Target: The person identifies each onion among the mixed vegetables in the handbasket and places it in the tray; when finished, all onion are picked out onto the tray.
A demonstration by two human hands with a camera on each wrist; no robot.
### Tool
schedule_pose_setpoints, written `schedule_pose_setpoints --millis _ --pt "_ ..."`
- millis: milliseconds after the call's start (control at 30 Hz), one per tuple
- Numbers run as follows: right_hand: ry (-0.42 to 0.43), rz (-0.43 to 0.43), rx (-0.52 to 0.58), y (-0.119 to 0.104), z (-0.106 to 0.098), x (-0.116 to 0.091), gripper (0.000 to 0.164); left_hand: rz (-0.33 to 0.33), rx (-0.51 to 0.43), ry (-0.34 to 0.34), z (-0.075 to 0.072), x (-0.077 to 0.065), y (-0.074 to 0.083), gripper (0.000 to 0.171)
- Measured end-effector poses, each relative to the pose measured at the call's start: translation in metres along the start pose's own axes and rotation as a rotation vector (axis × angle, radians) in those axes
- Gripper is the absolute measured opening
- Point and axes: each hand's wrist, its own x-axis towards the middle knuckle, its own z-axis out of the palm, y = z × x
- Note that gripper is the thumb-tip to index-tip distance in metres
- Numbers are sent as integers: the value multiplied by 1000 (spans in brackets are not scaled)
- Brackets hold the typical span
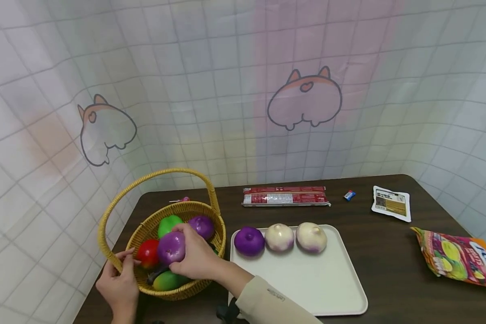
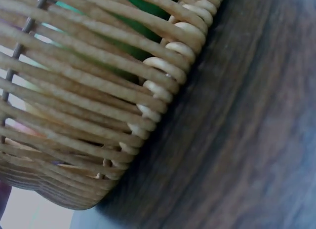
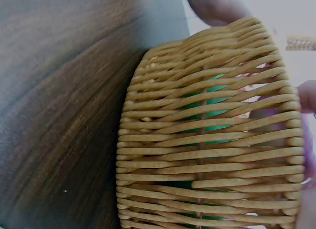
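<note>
A yellow wicker basket with a tall hoop handle stands at the left of the dark table. My left hand grips its rim near the left foot of the handle. Over the basket, my right hand holds a round, glossy purple vegetable between thumb and fingers. Around it inside lie a red tomato-like piece, a green pepper, another purple piece and a green-yellow mango-like piece. Both wrist views mostly show the basket's woven wall.
Right of the basket is a white tray with a purple vegetable and two whitish, purple-tinged turnips. Behind lie red long packets and a small blue wrapper. A white pouch and colourful snack bag lie at right.
</note>
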Motion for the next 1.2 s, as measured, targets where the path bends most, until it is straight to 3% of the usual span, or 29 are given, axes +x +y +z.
schedule_pose_setpoints --millis 100,367,700,900,1200 --pt "-24 -1 64 1 -3 -7 79 -12 1 1 0 -1 -1 9" --pt "8 39 254 0 -15 -27 76 -12 25 -5 -1 -1 0 9" --pt "30 -87 344 10 -32 -50 71 5 20 -5 0 -1 5 9" --pt "49 -78 339 11 -45 -64 69 6 8 -8 0 -1 7 9" --pt "85 -55 231 18 -65 -83 68 -17 12 -9 0 -1 2 10"
